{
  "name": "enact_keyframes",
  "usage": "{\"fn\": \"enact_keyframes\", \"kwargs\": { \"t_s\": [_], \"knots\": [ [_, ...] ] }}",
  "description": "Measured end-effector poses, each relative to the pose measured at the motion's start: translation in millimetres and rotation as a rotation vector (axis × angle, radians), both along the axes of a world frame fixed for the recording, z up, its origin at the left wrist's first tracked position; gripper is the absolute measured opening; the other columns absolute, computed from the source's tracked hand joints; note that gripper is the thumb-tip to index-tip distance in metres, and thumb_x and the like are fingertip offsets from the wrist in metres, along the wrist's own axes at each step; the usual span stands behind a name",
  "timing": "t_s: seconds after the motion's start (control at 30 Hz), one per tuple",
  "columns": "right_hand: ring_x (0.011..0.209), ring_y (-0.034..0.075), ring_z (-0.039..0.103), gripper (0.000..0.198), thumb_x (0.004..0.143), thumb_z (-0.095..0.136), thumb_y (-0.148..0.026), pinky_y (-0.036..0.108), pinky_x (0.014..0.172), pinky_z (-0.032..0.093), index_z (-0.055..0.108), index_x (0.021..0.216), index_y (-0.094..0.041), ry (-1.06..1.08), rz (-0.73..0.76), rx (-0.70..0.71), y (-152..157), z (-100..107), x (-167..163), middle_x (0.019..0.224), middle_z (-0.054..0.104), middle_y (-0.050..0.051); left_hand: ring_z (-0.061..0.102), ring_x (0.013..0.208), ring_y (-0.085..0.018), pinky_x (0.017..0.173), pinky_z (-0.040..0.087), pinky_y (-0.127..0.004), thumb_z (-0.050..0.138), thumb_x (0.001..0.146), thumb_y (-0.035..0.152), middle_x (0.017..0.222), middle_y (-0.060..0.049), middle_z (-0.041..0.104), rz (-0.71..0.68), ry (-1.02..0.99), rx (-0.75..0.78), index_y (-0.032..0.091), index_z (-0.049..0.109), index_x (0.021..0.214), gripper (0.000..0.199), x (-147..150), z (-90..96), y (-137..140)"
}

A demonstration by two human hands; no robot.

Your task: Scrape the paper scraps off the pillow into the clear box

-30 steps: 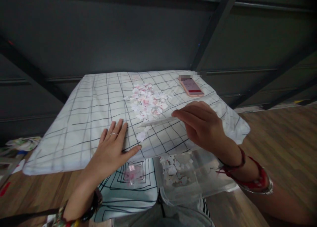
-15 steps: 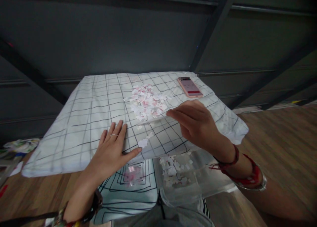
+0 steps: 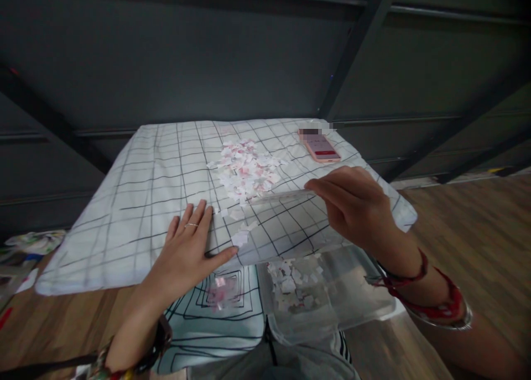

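My left hand (image 3: pixel 186 247) lies flat on the checked white cloth (image 3: pixel 149 203), fingers spread, its thumb at a few white paper scraps (image 3: pixel 240 237). Between the fingertips of my right hand (image 3: pixel 352 200) is the end of a thin see-through strip (image 3: pixel 282 196), seen nearly edge-on. That strip reaches left to the near edge of a heap of white and pink paper scraps (image 3: pixel 246 172). I cannot make out what exactly the strip is. Below the table's front edge is a clear plastic tub (image 3: pixel 298 333) with paper scraps inside.
A phone in a pink case (image 3: pixel 321 147) lies at the back right of the cloth. Left of the tub is a pale blue patterned surface (image 3: pixel 240 336) with a small clear-and-pink item (image 3: pixel 222 292) on it. A dark panelled wall (image 3: pixel 232 64) stands behind the table.
My right hand has moved right, and the strip with it. A few scraps now lie loose between the heap and my left hand, which has stayed in place.
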State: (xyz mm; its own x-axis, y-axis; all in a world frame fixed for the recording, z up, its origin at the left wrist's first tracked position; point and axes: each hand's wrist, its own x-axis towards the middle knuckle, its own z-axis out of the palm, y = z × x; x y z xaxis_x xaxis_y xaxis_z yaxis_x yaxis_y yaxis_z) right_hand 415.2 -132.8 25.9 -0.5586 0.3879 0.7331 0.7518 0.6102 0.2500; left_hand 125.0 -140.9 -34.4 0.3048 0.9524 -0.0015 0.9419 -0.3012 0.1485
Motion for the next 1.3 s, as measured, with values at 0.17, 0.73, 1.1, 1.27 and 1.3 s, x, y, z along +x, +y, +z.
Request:
{"fn": "enact_keyframes", "kwargs": {
  "t_s": [0.17,0.73,1.1,1.27,1.3],
  "knots": [
    [0.066,0.015,0.054,0.031,0.073,0.048,0.004,0.03,0.059,0.04,0.058,0.094,-0.017,0.025,0.02,-0.027,-7.9,1.8,-0.2,0.071,0.063,0.001,0.011,0.142,-0.036,0.112,0.015,-0.055,0.028,0.075,0.08,0.153,-0.021,0.019,0.015,0.015,-0.034,0.004,0.027,0.143,0.103,2.5,3.3,-0.2],
    [0.069,0.014,0.056,0.031,0.077,0.044,0.003,0.03,0.06,0.042,0.062,0.092,-0.018,0.004,0.056,-0.017,-8.3,6.0,-12.5,0.073,0.066,0.001,0.015,0.141,-0.037,0.111,0.018,-0.057,0.029,0.075,0.078,0.153,-0.02,0.023,-0.01,-0.015,0.003,0.006,0.027,0.143,0.099,-0.3,0.9,0.4],
    [0.071,0.013,0.058,0.022,0.083,0.048,-0.003,0.03,0.063,0.044,0.06,0.092,-0.018,-0.014,0.168,-0.063,-19.8,13.9,-17.9,0.076,0.068,0.002,0.014,0.141,-0.037,0.112,0.016,-0.055,0.033,0.074,0.078,0.153,-0.02,0.021,0.02,0.004,-0.039,0.005,0.028,0.143,0.1,2.2,3.0,0.6],
    [0.07,0.014,0.058,0.024,0.08,0.048,0.0,0.031,0.064,0.046,0.059,0.092,-0.018,-0.028,0.151,-0.096,-23.6,16.3,-13.9,0.075,0.067,0.002,0.017,0.141,-0.036,0.111,0.019,-0.055,0.032,0.074,0.078,0.152,-0.019,0.026,-0.002,-0.022,0.011,0.007,0.029,0.143,0.099,-0.6,0.3,0.9],
    [0.071,0.014,0.058,0.026,0.079,0.048,0.001,0.031,0.065,0.046,0.059,0.093,-0.018,-0.023,0.132,-0.095,-24.7,16.9,-12.9,0.076,0.067,0.003,0.017,0.141,-0.036,0.112,0.019,-0.055,0.033,0.075,0.078,0.152,-0.019,0.025,-0.003,-0.018,0.006,0.007,0.029,0.143,0.098,-0.4,0.9,0.9]
  ]
}}
